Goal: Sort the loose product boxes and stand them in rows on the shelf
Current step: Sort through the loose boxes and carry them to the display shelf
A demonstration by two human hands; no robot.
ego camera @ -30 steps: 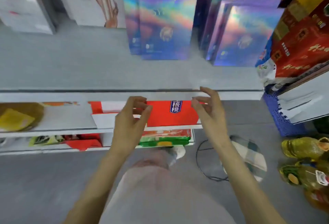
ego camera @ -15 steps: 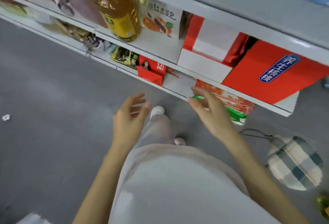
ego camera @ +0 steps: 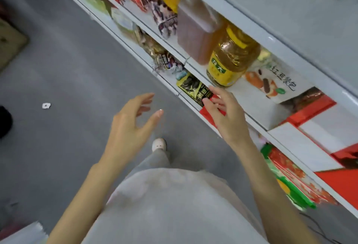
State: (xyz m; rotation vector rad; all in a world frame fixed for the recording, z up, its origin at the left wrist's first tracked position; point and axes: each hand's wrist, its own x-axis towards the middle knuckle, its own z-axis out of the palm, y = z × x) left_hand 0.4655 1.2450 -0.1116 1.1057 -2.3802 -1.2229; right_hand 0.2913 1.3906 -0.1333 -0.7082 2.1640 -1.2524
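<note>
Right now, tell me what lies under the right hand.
A red box, next to a black-and-yellow packet. The right hand covers part of the box, so its print is hidden.

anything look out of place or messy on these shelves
Yes: a white scrap lies on the grey floor, and on the lower shelf the black packet and green-and-red pack lie flat, not stood in rows.
</note>
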